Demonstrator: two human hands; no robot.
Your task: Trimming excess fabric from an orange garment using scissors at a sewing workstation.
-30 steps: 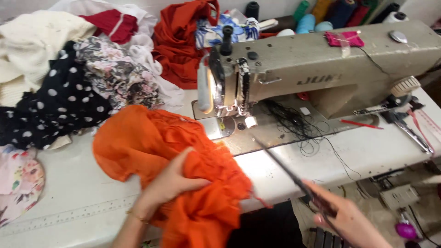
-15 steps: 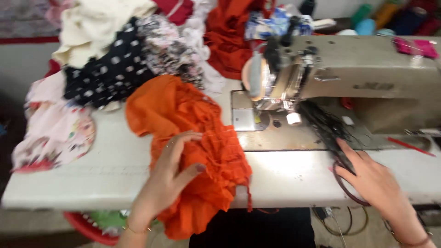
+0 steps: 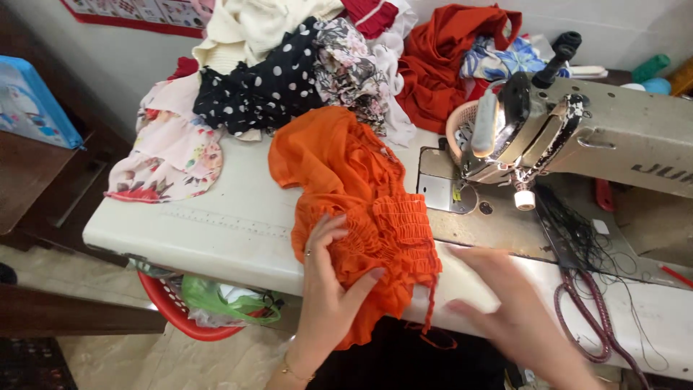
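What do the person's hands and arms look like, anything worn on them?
Both are bare, no sleeves or gloves in view. The left hand has dark polished nails, a thin ring on one finger, and a fine gold chain bracelet at the wrist. The right hand is blurred; nothing worn can be made out.

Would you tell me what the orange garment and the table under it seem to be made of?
Orange garment: looks like thin, matte woven fabric, crinkled, with a gathered, ribbed panel under the left hand. Table: seems a smooth, off-white laminate or painted top with a slight sheen; uncertain which.
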